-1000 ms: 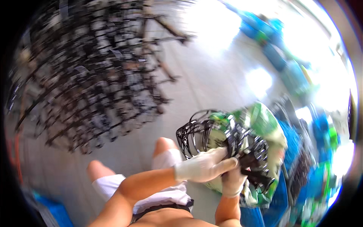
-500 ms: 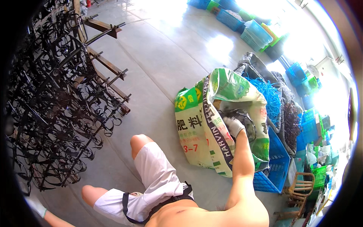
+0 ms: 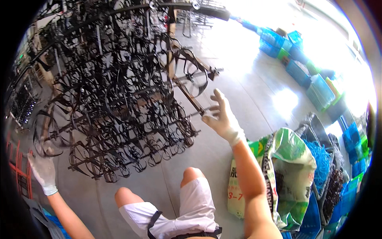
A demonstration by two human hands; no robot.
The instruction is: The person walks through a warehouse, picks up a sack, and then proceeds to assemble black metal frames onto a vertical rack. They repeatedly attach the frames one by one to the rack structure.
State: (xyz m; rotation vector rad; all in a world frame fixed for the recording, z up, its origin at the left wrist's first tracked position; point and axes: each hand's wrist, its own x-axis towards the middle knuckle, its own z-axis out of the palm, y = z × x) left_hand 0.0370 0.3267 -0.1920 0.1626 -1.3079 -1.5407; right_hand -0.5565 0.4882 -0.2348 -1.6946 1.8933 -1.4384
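The loop-laden rack (image 3: 123,107) stands between left hand (image 3: 43,172) and right hand (image 3: 223,119).

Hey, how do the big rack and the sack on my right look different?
The rack is a dark, open framework crowded with black looped parts; the sack has pale, green-printed sides. The rack spreads ahead and to your left, while the sack is to your right. The rack fills far more of the picture than the sack. Both show against the grey floor.

And out of the sack (image 3: 289,140) comes the right hand (image 3: 223,118), spread now near the right side of the rack (image 3: 188,96), while the left hand (image 3: 43,170) has lifted beside its left!
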